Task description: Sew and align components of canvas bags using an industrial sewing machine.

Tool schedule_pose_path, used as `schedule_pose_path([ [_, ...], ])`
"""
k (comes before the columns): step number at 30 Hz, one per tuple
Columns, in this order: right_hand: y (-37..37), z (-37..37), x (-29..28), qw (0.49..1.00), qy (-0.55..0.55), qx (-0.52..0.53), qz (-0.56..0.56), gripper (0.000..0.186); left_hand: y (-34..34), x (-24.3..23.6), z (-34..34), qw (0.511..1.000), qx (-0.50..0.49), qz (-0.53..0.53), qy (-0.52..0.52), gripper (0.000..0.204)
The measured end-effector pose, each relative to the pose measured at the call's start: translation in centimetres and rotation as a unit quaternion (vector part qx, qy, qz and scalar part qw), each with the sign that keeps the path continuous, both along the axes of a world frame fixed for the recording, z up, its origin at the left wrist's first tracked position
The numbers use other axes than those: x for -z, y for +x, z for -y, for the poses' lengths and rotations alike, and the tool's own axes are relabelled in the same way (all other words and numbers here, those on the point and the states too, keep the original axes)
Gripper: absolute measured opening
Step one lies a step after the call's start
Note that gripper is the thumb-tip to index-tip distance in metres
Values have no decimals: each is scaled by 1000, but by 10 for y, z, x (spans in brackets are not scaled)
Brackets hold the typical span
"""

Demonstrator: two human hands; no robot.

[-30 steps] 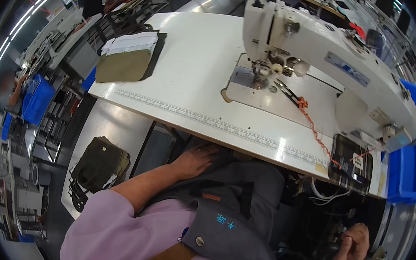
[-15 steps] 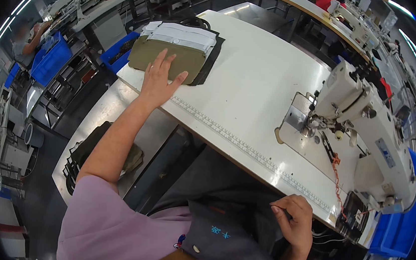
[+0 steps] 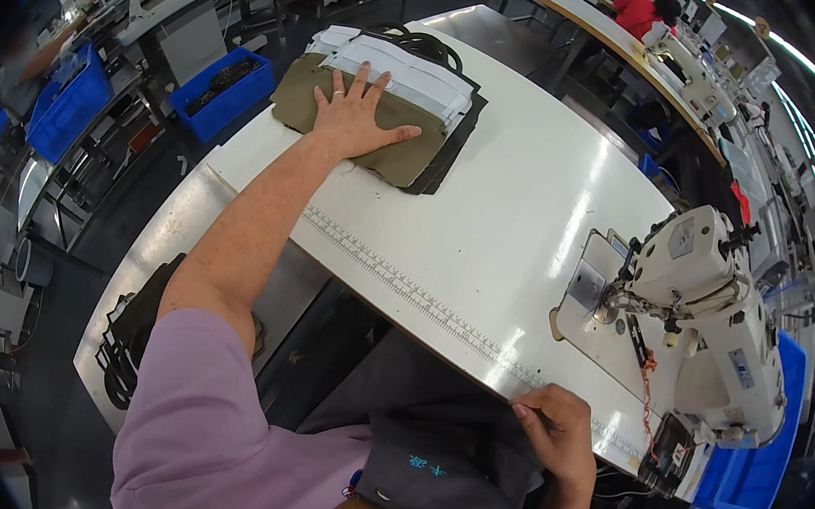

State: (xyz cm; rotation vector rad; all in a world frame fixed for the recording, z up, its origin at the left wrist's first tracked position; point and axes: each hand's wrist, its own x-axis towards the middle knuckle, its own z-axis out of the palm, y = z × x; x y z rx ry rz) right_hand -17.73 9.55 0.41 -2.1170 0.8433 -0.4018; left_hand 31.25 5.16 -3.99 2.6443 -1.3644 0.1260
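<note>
My left hand (image 3: 353, 124) lies flat with fingers spread on a stack of fabric pieces. On top is an olive-green fabric piece (image 3: 399, 162) with a white strip (image 3: 401, 65) along its far side; my longer fingertips reach that strip. Dark fabric pieces (image 3: 458, 151) stick out beneath, and black loops (image 3: 437, 49) show at the back. Near the front edge of the white sewing table (image 3: 501, 195), my right hand (image 3: 559, 434) is curled, thumb close to the index finger, with nothing visible in it. At the table's right stands a white sewing machine (image 3: 687, 257).
A printed ruler strip (image 3: 405, 284) runs along the table's front edge. More dark pieces (image 3: 130, 336) lie on a lower metal surface at left. Blue bins (image 3: 222, 94) stand beyond the left side, and another blue bin (image 3: 749, 474) is behind the machine. Orange thread (image 3: 649, 376) hangs beside it.
My left hand has moved farther onto the stack, its fingers now reaching the white strip. My right hand stays curled by the table's edge. The whole view has shifted.
</note>
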Motion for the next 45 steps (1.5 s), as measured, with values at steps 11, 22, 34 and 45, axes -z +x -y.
schedule_pose_path([
  [11,161,80,-7,951,-207,-208,96,37,-68,-19,61,987,98,52,-115,84],
  [22,298,134,54,917,-342,-89,185,69,-39,3,66,953,134,-11,-273,60],
  [34,306,133,47,927,-271,-135,222,73,-21,-52,35,895,88,-52,-434,16],
  [45,350,126,41,880,-400,-249,-62,81,-15,-68,17,860,44,-170,-480,9],
])
